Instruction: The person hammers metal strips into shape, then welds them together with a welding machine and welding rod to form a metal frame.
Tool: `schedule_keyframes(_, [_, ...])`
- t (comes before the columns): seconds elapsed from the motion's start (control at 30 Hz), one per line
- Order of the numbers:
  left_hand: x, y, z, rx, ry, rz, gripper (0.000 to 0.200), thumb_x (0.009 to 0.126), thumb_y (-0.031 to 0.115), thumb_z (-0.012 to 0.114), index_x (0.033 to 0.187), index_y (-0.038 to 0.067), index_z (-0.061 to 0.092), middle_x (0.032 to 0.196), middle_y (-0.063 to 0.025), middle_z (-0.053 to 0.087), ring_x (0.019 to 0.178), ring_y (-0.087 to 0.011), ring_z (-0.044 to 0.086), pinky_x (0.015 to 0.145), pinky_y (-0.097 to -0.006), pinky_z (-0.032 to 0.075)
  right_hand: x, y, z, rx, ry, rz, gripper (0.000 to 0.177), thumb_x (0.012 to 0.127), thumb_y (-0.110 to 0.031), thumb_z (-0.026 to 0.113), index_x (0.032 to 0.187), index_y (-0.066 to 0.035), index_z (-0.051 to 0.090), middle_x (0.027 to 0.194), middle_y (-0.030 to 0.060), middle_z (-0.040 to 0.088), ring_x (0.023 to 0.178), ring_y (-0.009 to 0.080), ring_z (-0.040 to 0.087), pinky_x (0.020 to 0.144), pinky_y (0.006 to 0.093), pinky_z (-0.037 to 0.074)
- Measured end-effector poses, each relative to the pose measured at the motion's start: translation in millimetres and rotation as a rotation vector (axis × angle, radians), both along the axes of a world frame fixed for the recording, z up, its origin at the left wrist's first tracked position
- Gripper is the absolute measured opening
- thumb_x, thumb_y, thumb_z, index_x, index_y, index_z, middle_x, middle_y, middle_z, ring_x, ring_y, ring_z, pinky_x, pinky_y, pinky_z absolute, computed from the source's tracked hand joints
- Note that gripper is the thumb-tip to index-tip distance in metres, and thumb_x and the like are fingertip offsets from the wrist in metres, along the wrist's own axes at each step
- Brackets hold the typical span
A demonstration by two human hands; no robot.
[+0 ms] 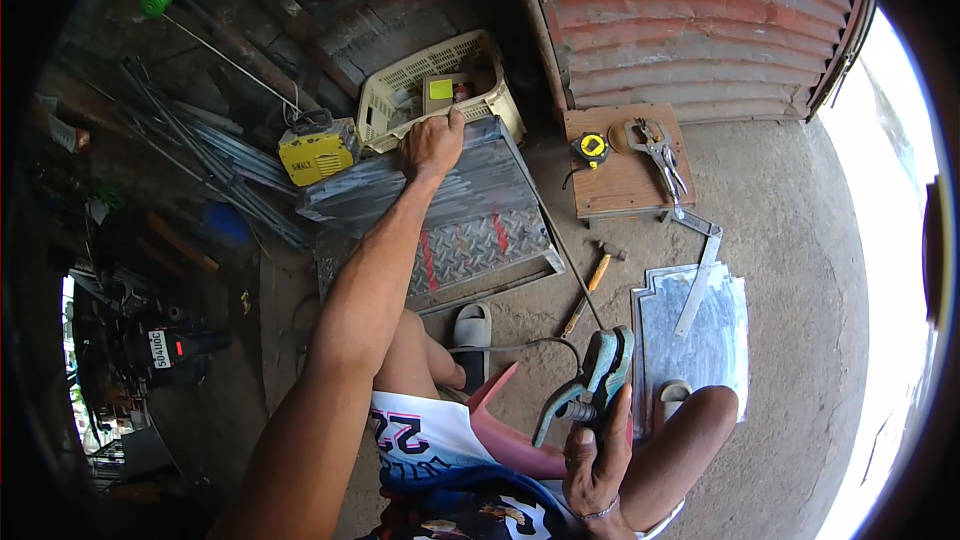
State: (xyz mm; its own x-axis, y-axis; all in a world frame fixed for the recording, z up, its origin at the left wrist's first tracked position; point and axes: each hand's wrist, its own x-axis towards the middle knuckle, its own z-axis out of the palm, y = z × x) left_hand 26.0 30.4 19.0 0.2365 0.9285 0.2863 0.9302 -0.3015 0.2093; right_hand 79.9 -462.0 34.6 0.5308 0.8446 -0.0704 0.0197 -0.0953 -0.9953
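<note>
My left hand [433, 147] is closed over the upper edge of a grey metal panel [450, 185], which stands tilted. Below it lies a diamond-plate sheet [470, 248] with red stripes, framed by metal bars. In my right hand [598, 470], low in the view, is a green welding electrode holder [600, 380] with a spring and lever. A long thin rod [566, 262] runs from its jaws up toward the panel's right end. A hammer [592, 285] with a yellowish handle lies on the floor beyond the holder.
A yellow welding machine [318, 152] and a cream basket [375, 105] stand behind the panel. On a low wooden stool [610, 195] are a tape measure [590, 148] and locking pliers [665, 162]. A metal square [700, 280] lies over grey sheets [690, 350] near my knee.
</note>
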Motion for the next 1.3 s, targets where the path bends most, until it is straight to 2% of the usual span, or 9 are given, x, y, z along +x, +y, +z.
schedule_keyframes(0.07, [-1, 1, -1, 0.005, -0.001, -0.007, 0.057, 0.098, 0.05, 0.041, 0.086, 0.006, 0.074, 0.086, -0.0233, 0.07, 0.083, -0.0471, 0.066, 0.074, -0.0564, 0.05, 0, 0, -3, -0.002, -0.018, 0.0, 0.062, 0.102, -0.008, 0.048, 0.156, 0.005, 0.02, 0.12, 0.0247, 0.063, 0.095, 0.0275, 0.065, 0.084, 0.0336, 0.052])
schedule_keyframes(0.1, [-1, 0, -1, 0.001, 0.0, -0.002, 0.057, 0.098, 0.05, 0.041, 0.085, 0.005, 0.074, 0.086, -0.0234, 0.07, 0.083, -0.0471, 0.066, 0.074, -0.0563, 0.05, -1, 1, -8, 0.017, -0.069, 0.0, 0.065, 0.104, -0.015, 0.046, 0.157, 0.003, 0.014, 0.097, 0.0115, 0.056, 0.076, 0.0158, 0.053, 0.067, 0.0269, 0.042])
schedule_keyframes(0.17, [-1, 0, -1, -0.004, 0.001, 0.004, 0.057, 0.098, 0.05, 0.041, 0.085, 0.005, 0.074, 0.086, -0.0234, 0.07, 0.084, -0.0471, 0.066, 0.074, -0.0563, 0.05, -2, 0, -13, 0.035, -0.12, -0.001, 0.068, 0.106, -0.022, 0.045, 0.159, 0.001, 0.007, 0.074, -0.0016, 0.05, 0.058, 0.0041, 0.04, 0.051, 0.0201, 0.033])
schedule_keyframes(0.9, [0, -1, 3, -0.06, 0.008, 0.012, 0.062, 0.099, 0.052, 0.038, 0.09, 0.004, 0.075, 0.094, -0.0238, 0.072, 0.091, -0.0458, 0.067, 0.081, -0.0557, 0.051, 0, 2, -8, 0.123, -0.141, -0.038, 0.064, 0.105, -0.014, 0.043, 0.159, 0.0, 0.011, 0.079, -0.0012, 0.051, 0.059, 0.0042, 0.038, 0.051, 0.0193, 0.033])
schedule_keyframes(0.97, [0, 0, 1, -0.061, 0.01, 0.018, 0.062, 0.099, 0.052, 0.038, 0.09, 0.004, 0.075, 0.094, -0.0236, 0.072, 0.091, -0.0457, 0.067, 0.081, -0.0557, 0.051, 3, 5, -7, 0.064, -0.239, -0.001, 0.066, 0.105, -0.016, 0.043, 0.159, 0.0, 0.008, 0.08, -0.0007, 0.051, 0.059, 0.0042, 0.039, 0.052, 0.0194, 0.034])
schedule_keyframes(1.03, [-2, 5, -4, 0.029, -0.008, -0.019, 0.057, 0.098, 0.05, 0.041, 0.084, 0.006, 0.074, 0.085, -0.0221, 0.07, 0.082, -0.0469, 0.065, 0.072, -0.0567, 0.049, 4, 9, -6, 0.072, -0.334, -0.003, 0.066, 0.106, -0.016, 0.043, 0.159, 0.001, 0.008, 0.082, 0.0002, 0.052, 0.059, 0.004, 0.039, 0.053, 0.0196, 0.034])
schedule_keyframes(1.17, [-1, 2, -3, 0.024, -0.01, 0.011, 0.057, 0.097, 0.051, 0.042, 0.083, 0.005, 0.074, 0.085, -0.022, 0.07, 0.082, -0.0468, 0.065, 0.071, -0.0563, 0.049, 0, 1, -4, 0.13, -0.077, -0.054, 0.063, 0.104, -0.017, 0.045, 0.157, 0.004, 0.017, 0.101, 0.0064, 0.057, 0.063, 0.0073, 0.042, 0.057, 0.021, 0.038])
schedule_keyframes(1.23, [-1, 3, -3, 0.014, -0.022, -0.005, 0.057, 0.097, 0.051, 0.043, 0.083, 0.005, 0.074, 0.085, -0.0223, 0.07, 0.082, -0.0468, 0.065, 0.071, -0.0559, 0.049, 9, 10, 16, -0.004, -0.175, 0.004, 0.062, 0.097, -0.001, 0.049, 0.153, 0.009, 0.024, 0.118, 0.0263, 0.064, 0.094, 0.0325, 0.067, 0.083, 0.0355, 0.052])
schedule_keyframes(1.3, [1, 1, -2, 0.01, -0.025, 0.005, 0.057, 0.097, 0.051, 0.042, 0.084, 0.005, 0.074, 0.086, -0.0225, 0.07, 0.082, -0.0469, 0.065, 0.072, -0.0556, 0.049, 7, 6, 12, -0.007, -0.154, 0.006, 0.062, 0.097, 0.0, 0.049, 0.153, 0.009, 0.024, 0.118, 0.0262, 0.064, 0.095, 0.0323, 0.067, 0.084, 0.0354, 0.052])
